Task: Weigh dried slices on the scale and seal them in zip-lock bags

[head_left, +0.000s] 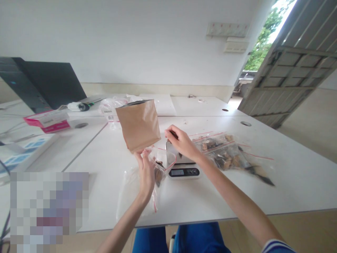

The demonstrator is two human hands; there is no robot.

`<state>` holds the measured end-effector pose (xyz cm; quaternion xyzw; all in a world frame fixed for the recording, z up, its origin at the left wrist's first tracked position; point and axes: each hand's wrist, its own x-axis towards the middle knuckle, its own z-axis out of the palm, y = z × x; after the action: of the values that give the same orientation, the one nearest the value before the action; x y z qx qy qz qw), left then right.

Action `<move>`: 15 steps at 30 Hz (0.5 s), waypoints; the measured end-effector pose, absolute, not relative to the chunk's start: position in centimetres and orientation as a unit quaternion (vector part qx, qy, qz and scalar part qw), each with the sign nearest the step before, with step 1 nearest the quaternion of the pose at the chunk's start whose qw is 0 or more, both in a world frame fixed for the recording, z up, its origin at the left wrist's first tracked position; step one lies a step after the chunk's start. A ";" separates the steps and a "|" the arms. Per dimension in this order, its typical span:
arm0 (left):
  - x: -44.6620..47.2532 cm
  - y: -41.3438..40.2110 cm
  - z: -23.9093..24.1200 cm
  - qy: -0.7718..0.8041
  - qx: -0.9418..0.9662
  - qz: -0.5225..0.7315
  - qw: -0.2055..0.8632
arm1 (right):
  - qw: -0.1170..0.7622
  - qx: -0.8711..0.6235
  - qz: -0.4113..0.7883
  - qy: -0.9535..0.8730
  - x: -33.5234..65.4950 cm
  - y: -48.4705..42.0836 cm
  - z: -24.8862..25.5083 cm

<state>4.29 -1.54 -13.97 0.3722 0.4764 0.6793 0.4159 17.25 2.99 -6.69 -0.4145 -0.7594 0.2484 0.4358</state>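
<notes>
Brown paper bag point(138, 125) gripped upright in left hand point(146, 172); right hand point(181, 141) pinches small piece over scale point(182, 164), weighing underway.

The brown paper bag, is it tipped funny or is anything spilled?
The brown paper bag is held up by its bottom edge in the left hand, leaning slightly. Nothing looks spilled. The right hand rests on the scale, and filled zip bags lie heaped, overlapping, beside it.

Both bare forearms reach away from the near edge toward the middle. The left hand point(146, 172) stands upright, palm turned right, fingertips pinched shut. The right hand point(181, 142), farther off, curls palm down with fingers bent.
</notes>
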 end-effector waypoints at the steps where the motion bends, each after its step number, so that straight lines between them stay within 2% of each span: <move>1: 4.5 -1.6 -14.0 0.486 0.366 0.677 0.414 | 0.404 -0.396 0.253 -0.785 16.5 2.4 -6.1; 4: 4.9 -1.9 -13.8 0.503 0.332 0.675 0.425 | 0.351 -0.372 0.222 -0.830 15.2 1.3 -5.6; 9: 4.6 -2.2 -13.5 0.478 0.276 0.678 0.486 | 0.442 -0.450 0.164 -0.759 18.1 2.2 -8.8; 12: 4.2 -2.5 -13.4 0.447 0.250 0.698 0.501 | 0.354 -0.520 0.119 -0.768 21.1 2.6 -12.0; 15: 4.3 -2.9 -13.3 0.424 0.224 0.709 0.517 | 0.277 -0.525 0.106 -0.798 22.9 2.3 -14.3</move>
<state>4.34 -2.90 -13.29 0.2240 0.4241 0.7087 0.5174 22.91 2.30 -14.30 -0.5253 -0.7976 0.1065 0.2768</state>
